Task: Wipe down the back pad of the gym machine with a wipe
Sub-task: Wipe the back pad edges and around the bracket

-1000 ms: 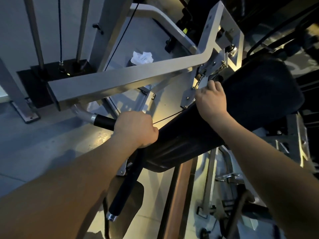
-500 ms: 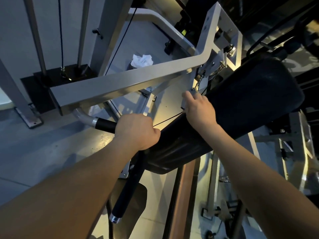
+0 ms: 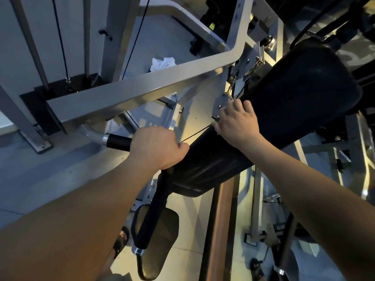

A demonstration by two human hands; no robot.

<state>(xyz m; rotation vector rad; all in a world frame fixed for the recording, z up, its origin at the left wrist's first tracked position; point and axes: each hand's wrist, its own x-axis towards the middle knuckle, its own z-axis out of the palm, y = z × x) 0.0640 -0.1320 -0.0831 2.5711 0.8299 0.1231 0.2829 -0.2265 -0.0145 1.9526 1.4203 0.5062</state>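
Note:
The long black back pad (image 3: 294, 94) runs diagonally from upper right to lower centre. My right hand (image 3: 237, 122) lies on the pad's left edge, next to a metal bracket (image 3: 222, 106), its fingers bent over that edge. A pale sliver of the wipe (image 3: 216, 129) shows under the thumb side; the rest is hidden beneath the hand. My left hand (image 3: 158, 148) grips the machine's black foam handle (image 3: 119, 141), just left of the pad's lower end.
A grey steel frame bar (image 3: 142, 92) crosses above both hands. A thin cable (image 3: 194, 135) runs between them. A crumpled white tissue (image 3: 163, 63) lies beyond the frame. Below are a black seat (image 3: 158, 236) and a sandalled foot (image 3: 119, 242).
My right hand has slid down and left along the pad's edge, away from the chain and pulley. My left hand has kept its grip on the handle.

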